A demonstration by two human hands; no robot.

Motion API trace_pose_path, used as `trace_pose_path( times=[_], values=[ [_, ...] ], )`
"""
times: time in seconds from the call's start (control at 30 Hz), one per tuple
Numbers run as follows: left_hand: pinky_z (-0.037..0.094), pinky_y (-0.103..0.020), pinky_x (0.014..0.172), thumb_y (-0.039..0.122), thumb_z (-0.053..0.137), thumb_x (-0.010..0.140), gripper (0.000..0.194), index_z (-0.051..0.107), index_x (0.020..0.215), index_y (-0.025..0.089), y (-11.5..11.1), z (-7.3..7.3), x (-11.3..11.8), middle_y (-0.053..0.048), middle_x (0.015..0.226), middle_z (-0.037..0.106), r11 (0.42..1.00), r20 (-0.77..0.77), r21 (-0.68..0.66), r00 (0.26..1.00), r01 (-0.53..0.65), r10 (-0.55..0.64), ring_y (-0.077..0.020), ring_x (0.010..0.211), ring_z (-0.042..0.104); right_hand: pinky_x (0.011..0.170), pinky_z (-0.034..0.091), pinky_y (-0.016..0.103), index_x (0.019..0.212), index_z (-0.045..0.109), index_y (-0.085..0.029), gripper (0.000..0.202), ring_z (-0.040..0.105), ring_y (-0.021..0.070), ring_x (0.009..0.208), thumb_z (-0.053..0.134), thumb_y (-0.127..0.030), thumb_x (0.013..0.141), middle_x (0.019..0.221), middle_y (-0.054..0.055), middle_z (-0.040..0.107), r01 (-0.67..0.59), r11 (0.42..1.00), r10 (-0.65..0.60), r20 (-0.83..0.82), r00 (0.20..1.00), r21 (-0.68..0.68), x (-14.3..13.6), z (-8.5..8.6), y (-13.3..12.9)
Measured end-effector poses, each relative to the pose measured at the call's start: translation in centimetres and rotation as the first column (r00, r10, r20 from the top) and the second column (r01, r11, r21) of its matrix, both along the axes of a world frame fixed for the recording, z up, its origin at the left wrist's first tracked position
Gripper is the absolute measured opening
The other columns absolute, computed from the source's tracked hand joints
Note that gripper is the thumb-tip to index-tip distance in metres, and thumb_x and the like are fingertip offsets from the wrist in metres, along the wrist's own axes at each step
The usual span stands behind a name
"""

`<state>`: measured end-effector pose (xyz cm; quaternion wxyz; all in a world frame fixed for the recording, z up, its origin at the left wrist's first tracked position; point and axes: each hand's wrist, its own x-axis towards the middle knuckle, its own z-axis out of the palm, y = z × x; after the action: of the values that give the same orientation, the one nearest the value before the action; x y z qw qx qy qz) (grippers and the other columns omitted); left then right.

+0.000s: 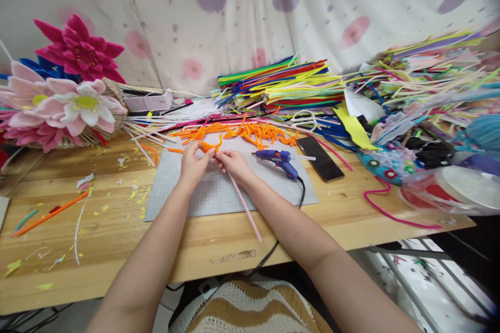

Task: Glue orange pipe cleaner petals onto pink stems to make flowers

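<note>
Both hands meet above a grey cutting mat (172, 192). Between the fingertips of my left hand (194, 165) is an orange pipe-cleaner piece (211, 148), bent into a small shape. My right hand (234, 164) is pinched close beside it, touching the same spot. A pale pink pipe cleaner (246, 209) runs from under the right fingers down toward the table's front edge. More orange pipe-cleaner pieces (253, 131) lie heaped just beyond the hands. To the right of my right hand, a blue glue gun (275, 157) rests on the mat.
A black phone (320, 158) lies right of the mat, with white-handled scissors (304, 119) behind. Bundles of coloured pipe cleaners (285, 83) line the back. Pipe-cleaner flowers (84, 101) stand at left. A plastic tub (453, 190) sits at the right edge. The glue gun's cord (269, 254) crosses the front edge.
</note>
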<state>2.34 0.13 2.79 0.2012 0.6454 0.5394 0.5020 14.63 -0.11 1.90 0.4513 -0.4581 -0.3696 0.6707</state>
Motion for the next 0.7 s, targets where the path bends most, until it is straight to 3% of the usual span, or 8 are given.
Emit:
trace_pose_path(
  times=[0.1, 0.2, 0.3, 0.4, 0.47, 0.6, 0.7],
  values=[
    [0.036, -0.033, 0.088, 0.026, 0.063, 0.063, 0.027, 0.054, 0.088, 0.019, -0.7, 0.4, -0.2, -0.005, 0.097, 0.056, 0.999, 0.008, 0.038, 1.000, 0.006, -0.006, -0.0193, 0.098, 0.050, 0.038, 0.028, 0.017, 0.059, 0.055, -0.015, 0.015, 0.041, 0.0032, 0.041, 0.058, -0.023, 0.072, 0.051, -0.003, 0.055, 0.008, 1.000, -0.008, 0.010, 1.000, 0.008, 0.1, 0.1, 0.0],
    [0.038, -0.030, 0.084, 0.018, 0.058, 0.061, 0.027, 0.050, 0.087, 0.019, -0.9, 0.4, -0.7, -0.003, 0.093, 0.054, 0.988, 0.160, 0.084, 0.981, -0.126, 0.112, -0.0172, 0.093, 0.051, 0.037, 0.028, 0.016, 0.063, 0.059, -0.014, 0.013, 0.041, 0.0025, 0.041, 0.056, -0.021, 0.073, 0.053, -0.003, 0.056, -0.004, 1.000, 0.004, -0.030, 1.000, -0.006, 0.4, 0.6, -0.1],
    [0.042, -0.027, 0.068, 0.016, 0.050, 0.061, 0.007, 0.048, 0.068, 0.018, -0.8, 0.1, -1.1, 0.001, 0.067, 0.051, 0.965, 0.304, -0.115, 0.916, -0.237, 0.262, -0.0127, 0.066, 0.051, 0.037, 0.028, 0.014, 0.067, 0.061, -0.012, 0.014, 0.040, 0.0018, 0.041, 0.054, -0.021, 0.075, 0.055, -0.002, 0.056, -0.053, 0.998, 0.048, -0.133, 0.990, -0.034, 0.9, 0.8, 0.0],
    [0.043, -0.026, 0.056, 0.020, 0.052, 0.061, 0.005, 0.053, 0.060, 0.016, -0.6, 0.1, -0.7, 0.001, 0.057, 0.053, 0.889, 0.335, -0.456, 0.921, -0.026, 0.199, -0.0107, 0.051, 0.048, 0.037, 0.030, 0.013, 0.070, 0.060, -0.011, 0.010, 0.041, 0.0015, 0.042, 0.057, -0.019, 0.074, 0.055, -0.002, 0.056, -0.126, 0.990, 0.104, -0.265, 0.959, -0.070, 1.3, 0.7, 0.1],
    [0.045, -0.027, 0.059, 0.025, 0.056, 0.059, 0.012, 0.058, 0.064, 0.014, -0.7, 0.3, 0.0, -0.001, 0.061, 0.059, 0.815, 0.428, -0.554, 0.897, 0.169, 0.106, -0.0121, 0.056, 0.054, 0.038, 0.033, 0.012, 0.071, 0.059, -0.011, 0.007, 0.043, 0.0017, 0.043, 0.060, -0.018, 0.072, 0.056, -0.002, 0.057, -0.160, 0.984, 0.125, -0.334, 0.934, -0.078, 1.4, 0.5, 0.0],
    [0.047, -0.025, 0.063, 0.030, 0.060, 0.060, 0.018, 0.059, 0.066, 0.013, -1.3, 0.7, 1.5, 0.000, 0.060, 0.056, 0.757, 0.669, -0.488, 0.743, 0.434, 0.006, -0.0111, 0.060, 0.057, 0.040, 0.037, 0.013, 0.072, 0.059, -0.012, 0.005, 0.046, 0.0029, 0.045, 0.061, -0.016, 0.072, 0.056, -0.002, 0.058, -0.190, 0.977, 0.142, -0.378, 0.915, -0.093, 1.4, 0.3, -0.2],
    [0.045, -0.022, 0.052, 0.034, 0.064, 0.060, 0.022, 0.059, 0.067, 0.013, -1.5, 0.7, 2.2, 0.004, 0.052, 0.048, 0.757, 0.740, -0.450, 0.673, 0.475, 0.017, -0.0078, 0.049, 0.051, 0.039, 0.039, 0.013, 0.072, 0.058, -0.012, 0.003, 0.047, 0.0036, 0.044, 0.057, -0.013, 0.075, 0.054, -0.002, 0.057, -0.182, 0.978, 0.130, -0.378, 0.917, -0.105, 1.2, 0.1, -0.2]
  ],
)
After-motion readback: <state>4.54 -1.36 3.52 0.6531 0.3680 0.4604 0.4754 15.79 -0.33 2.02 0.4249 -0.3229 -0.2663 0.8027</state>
